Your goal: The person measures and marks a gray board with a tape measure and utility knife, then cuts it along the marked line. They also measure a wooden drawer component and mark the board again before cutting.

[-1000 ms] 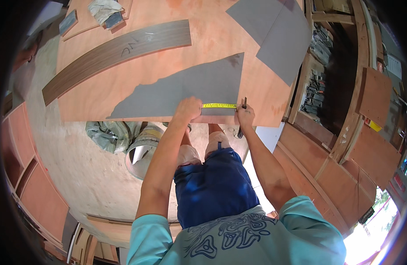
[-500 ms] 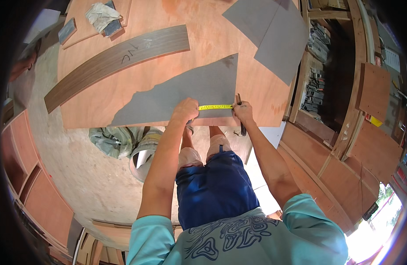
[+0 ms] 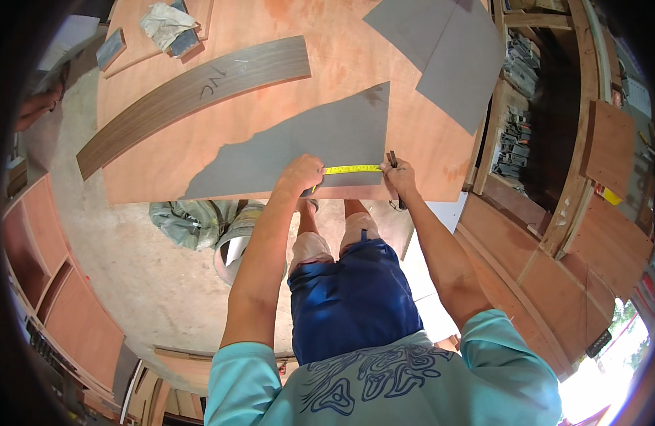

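Note:
A yellow tape measure (image 3: pixel 352 170) is stretched across a dark grey sheet (image 3: pixel 285 153) with one ragged edge. My left hand (image 3: pixel 302 174) closes around the tape's case, which is mostly hidden under the fingers. At the sheet's right edge, my right hand (image 3: pixel 398 176) pinches the end of the blade. A dark, slim tool (image 3: pixel 392 158) is also gripped in that hand and sticks out above and below it; its kind is unclear. Both hands are over the near edge of the plywood table (image 3: pixel 427 163), on which the sheet lies flat.
A curved wood-grain strip (image 3: pixel 199 89) lies beyond the sheet. Other grey sheets (image 3: pixel 455 71) rest at the far right. A crumpled cloth (image 3: pixel 165 27) sits on blocks at the far left. Below the table stand a bucket (image 3: pixel 224 259) and a green bag (image 3: pixel 189 221). Wooden shelving (image 3: pixel 555 170) lines the right side.
The view has shifted slightly, so the table and sheets appear a little further right. Both hands keep the tape stretched across the grey sheet, much as before.

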